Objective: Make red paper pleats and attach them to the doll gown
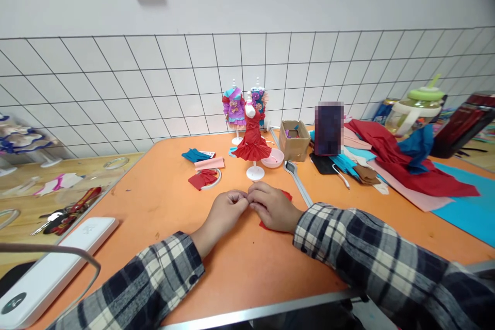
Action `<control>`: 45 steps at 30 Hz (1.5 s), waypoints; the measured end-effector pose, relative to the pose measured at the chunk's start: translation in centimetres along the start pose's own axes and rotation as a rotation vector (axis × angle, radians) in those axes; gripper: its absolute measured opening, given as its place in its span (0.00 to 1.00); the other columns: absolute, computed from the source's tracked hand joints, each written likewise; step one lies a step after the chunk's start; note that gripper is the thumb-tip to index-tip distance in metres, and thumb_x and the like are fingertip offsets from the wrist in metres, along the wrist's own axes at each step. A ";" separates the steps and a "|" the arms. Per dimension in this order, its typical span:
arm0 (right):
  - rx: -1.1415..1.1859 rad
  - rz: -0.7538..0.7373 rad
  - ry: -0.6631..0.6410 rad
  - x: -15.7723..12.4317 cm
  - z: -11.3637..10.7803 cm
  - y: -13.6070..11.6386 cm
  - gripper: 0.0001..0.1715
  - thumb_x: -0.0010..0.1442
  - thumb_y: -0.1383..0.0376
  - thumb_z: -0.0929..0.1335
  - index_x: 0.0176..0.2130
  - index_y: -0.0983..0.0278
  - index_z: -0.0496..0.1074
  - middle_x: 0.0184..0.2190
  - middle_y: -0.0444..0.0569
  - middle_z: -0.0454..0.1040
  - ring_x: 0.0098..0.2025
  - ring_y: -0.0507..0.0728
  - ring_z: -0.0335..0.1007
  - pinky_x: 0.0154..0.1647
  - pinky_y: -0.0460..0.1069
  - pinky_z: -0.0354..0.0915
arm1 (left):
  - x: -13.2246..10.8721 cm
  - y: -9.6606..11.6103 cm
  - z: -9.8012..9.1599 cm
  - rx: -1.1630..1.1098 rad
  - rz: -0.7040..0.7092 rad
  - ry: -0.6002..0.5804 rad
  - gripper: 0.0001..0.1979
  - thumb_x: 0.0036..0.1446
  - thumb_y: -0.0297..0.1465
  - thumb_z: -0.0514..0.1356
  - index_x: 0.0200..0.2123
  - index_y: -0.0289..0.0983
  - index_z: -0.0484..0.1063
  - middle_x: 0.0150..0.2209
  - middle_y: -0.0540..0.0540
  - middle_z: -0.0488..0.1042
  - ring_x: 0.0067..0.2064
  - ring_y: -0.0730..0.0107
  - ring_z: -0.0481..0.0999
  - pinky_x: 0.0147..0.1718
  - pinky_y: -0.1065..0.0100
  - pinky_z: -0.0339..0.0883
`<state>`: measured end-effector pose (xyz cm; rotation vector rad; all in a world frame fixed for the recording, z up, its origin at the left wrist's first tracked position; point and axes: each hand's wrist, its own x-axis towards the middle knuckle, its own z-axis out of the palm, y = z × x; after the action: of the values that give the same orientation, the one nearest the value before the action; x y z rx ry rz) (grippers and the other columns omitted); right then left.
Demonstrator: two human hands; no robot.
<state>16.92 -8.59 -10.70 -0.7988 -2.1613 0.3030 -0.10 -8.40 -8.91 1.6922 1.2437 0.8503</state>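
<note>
My left hand (229, 210) and my right hand (274, 205) meet fingertip to fingertip over the orange table (162, 263). Both are closed in a pinch, and whatever sits between the fingers is hidden or too small to name. Under my right hand lies a piece of red crepe paper (286, 195), mostly covered by the hand. Just beyond my hands stands a small white dress form (255, 172) wearing a red ruffled dress (253, 139). To the left, folded red paper (203, 178) lies by a ring of tape (217, 179).
Behind stand two more dressed forms (234, 108), a pink bowl (274, 158) and a cardboard box (294, 142). Tweezers (299, 184) lie right of the form. Paper sheets (390, 149), a phone (328, 129) and bottles (464, 124) fill the right. A power bank (58, 270) lies left.
</note>
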 end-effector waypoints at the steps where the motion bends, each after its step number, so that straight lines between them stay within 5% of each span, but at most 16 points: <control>1: -0.054 -0.072 0.005 -0.1 -0.3 -0.1 0.09 0.58 0.73 0.63 0.37 0.63 0.70 0.42 0.52 0.72 0.43 0.56 0.67 0.45 0.51 0.64 | 0.0 0.1 0.0 -0.022 -0.003 -0.013 0.11 0.47 0.34 0.54 0.22 0.35 0.72 0.25 0.50 0.73 0.30 0.68 0.69 0.33 0.69 0.62; 4: -0.089 -0.118 0.041 -0.3 -0.6 -0.3 0.11 0.59 0.73 0.62 0.39 0.62 0.70 0.44 0.52 0.72 0.44 0.56 0.67 0.48 0.52 0.63 | 0.1 0.3 -0.5 -0.061 0.010 -0.055 0.10 0.46 0.33 0.54 0.23 0.34 0.72 0.24 0.52 0.70 0.29 0.71 0.67 0.33 0.70 0.59; 12: 0.551 0.353 0.045 0.9 1.0 0.8 0.06 0.55 0.64 0.67 0.28 0.63 0.68 0.31 0.45 0.66 0.36 0.54 0.64 0.40 0.50 0.60 | 0.6 -1.1 -0.7 -0.297 -0.045 -0.166 0.09 0.48 0.34 0.56 0.21 0.35 0.68 0.22 0.52 0.64 0.28 0.72 0.63 0.32 0.69 0.60; 15: 0.725 0.406 0.127 0.9 0.8 1.6 0.08 0.52 0.62 0.69 0.28 0.63 0.68 0.30 0.44 0.66 0.36 0.54 0.62 0.39 0.49 0.59 | 0.8 -1.5 -0.8 -0.391 -0.102 -0.099 0.07 0.46 0.32 0.58 0.24 0.34 0.72 0.26 0.50 0.69 0.31 0.70 0.67 0.37 0.68 0.62; 19: 1.036 0.671 0.327 0.8 0.1 2.6 0.14 0.47 0.57 0.73 0.30 0.62 0.69 0.29 0.42 0.67 0.27 0.50 0.55 0.27 0.45 0.54 | 1.4 -1.8 -3.4 -0.436 -0.131 0.073 0.08 0.48 0.35 0.60 0.25 0.35 0.70 0.31 0.47 0.71 0.37 0.67 0.71 0.43 0.64 0.65; 22: 1.186 0.763 0.267 1.0 0.0 2.5 0.17 0.43 0.58 0.76 0.32 0.64 0.72 0.30 0.44 0.70 0.26 0.48 0.54 0.25 0.44 0.52 | 0.7 -1.0 -4.8 -0.175 0.180 0.165 0.12 0.56 0.40 0.59 0.30 0.36 0.72 0.35 0.44 0.73 0.41 0.62 0.72 0.47 0.61 0.64; 25: 1.316 0.799 0.238 1.4 0.2 2.0 0.18 0.38 0.62 0.78 0.30 0.65 0.73 0.29 0.45 0.70 0.27 0.48 0.58 0.25 0.43 0.55 | -1.3 0.6 -3.8 0.146 0.615 -0.218 0.13 0.61 0.40 0.55 0.39 0.39 0.74 0.38 0.41 0.76 0.43 0.59 0.73 0.48 0.58 0.65; 27: 1.369 0.822 0.270 1.6 0.1 1.5 0.18 0.37 0.63 0.78 0.29 0.65 0.73 0.29 0.45 0.71 0.28 0.48 0.59 0.25 0.43 0.56 | -2.5 1.3 -2.3 0.341 0.729 -0.505 0.16 0.62 0.39 0.54 0.49 0.39 0.71 0.43 0.40 0.77 0.46 0.59 0.74 0.51 0.58 0.65; 28: 1.376 0.823 0.272 1.7 -0.2 1.4 0.18 0.37 0.63 0.78 0.29 0.65 0.74 0.29 0.45 0.71 0.28 0.48 0.60 0.25 0.43 0.56 | -2.9 1.5 -1.6 0.429 0.727 -0.540 0.17 0.62 0.40 0.54 0.51 0.39 0.69 0.47 0.39 0.76 0.50 0.57 0.73 0.52 0.57 0.64; 33: 1.078 0.821 -0.018 1.4 -5.0 3.5 0.18 0.38 0.59 0.78 0.29 0.66 0.77 0.27 0.45 0.73 0.25 0.48 0.60 0.24 0.44 0.59 | -3.0 0.6 -1.0 0.681 0.611 -0.494 0.28 0.62 0.44 0.54 0.61 0.40 0.56 0.52 0.38 0.74 0.50 0.54 0.75 0.50 0.56 0.67; 38: 0.210 0.962 -0.182 -0.3 -11.0 8.1 0.10 0.47 0.63 0.73 0.31 0.68 0.79 0.22 0.45 0.73 0.22 0.49 0.60 0.23 0.45 0.57 | -2.7 0.7 -2.1 0.804 0.567 -0.426 0.30 0.63 0.44 0.51 0.64 0.40 0.50 0.46 0.39 0.77 0.43 0.53 0.78 0.42 0.56 0.69; 41: 0.079 1.000 -0.230 -0.7 -11.7 9.3 0.07 0.47 0.69 0.71 0.30 0.68 0.78 0.20 0.44 0.72 0.23 0.50 0.63 0.25 0.45 0.58 | -2.6 0.7 -2.1 0.816 0.499 -0.364 0.33 0.64 0.42 0.50 0.67 0.42 0.40 0.50 0.39 0.75 0.46 0.53 0.77 0.44 0.54 0.68; 45: -0.036 0.997 -0.229 -0.6 -10.8 9.5 0.20 0.41 0.74 0.71 0.38 0.65 0.74 0.24 0.42 0.72 0.28 0.52 0.67 0.26 0.44 0.56 | -2.4 0.3 -2.1 0.823 0.412 -0.319 0.35 0.64 0.41 0.50 0.68 0.42 0.36 0.51 0.38 0.74 0.47 0.53 0.76 0.45 0.53 0.68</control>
<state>29.55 -2.15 -8.28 -1.8988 -1.7958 0.8824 -2.46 -10.22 -7.92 2.6819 1.0974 0.2462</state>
